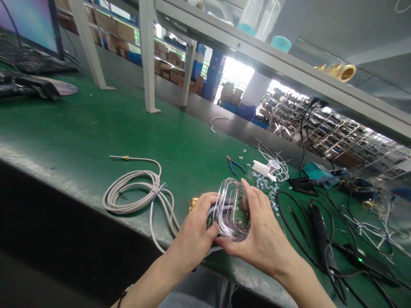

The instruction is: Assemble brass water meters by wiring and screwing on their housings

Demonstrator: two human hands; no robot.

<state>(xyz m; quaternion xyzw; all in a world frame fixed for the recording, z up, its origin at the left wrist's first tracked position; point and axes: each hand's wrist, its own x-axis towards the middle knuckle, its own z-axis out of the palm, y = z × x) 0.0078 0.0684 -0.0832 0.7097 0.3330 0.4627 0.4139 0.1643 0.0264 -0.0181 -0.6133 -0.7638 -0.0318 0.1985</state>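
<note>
A clear plastic cover [231,209] with rounded corners is in my right hand [265,233], gripped between the thumb below and the fingers above. My left hand [195,224] is closed round a grey-rimmed housing [210,210], mostly hidden by the fingers and the cover. Beyond the left fingers a brass fitting [192,204] sticks out; whether it joins the housing is hidden. The cover is tilted close against the housing, near the bench's front edge. A coiled grey cable [128,207] lies left of my hands, its thin metal probe [119,158] pointing left.
Blue-handled cutters [236,167], small pale blue parts [266,186] and white wires [282,167] lie beyond my hands. A black corded tool [321,235] and tangled cables are at right. Metal posts [147,64] carry an overhead shelf [257,49]. A monitor [32,25] stands far left.
</note>
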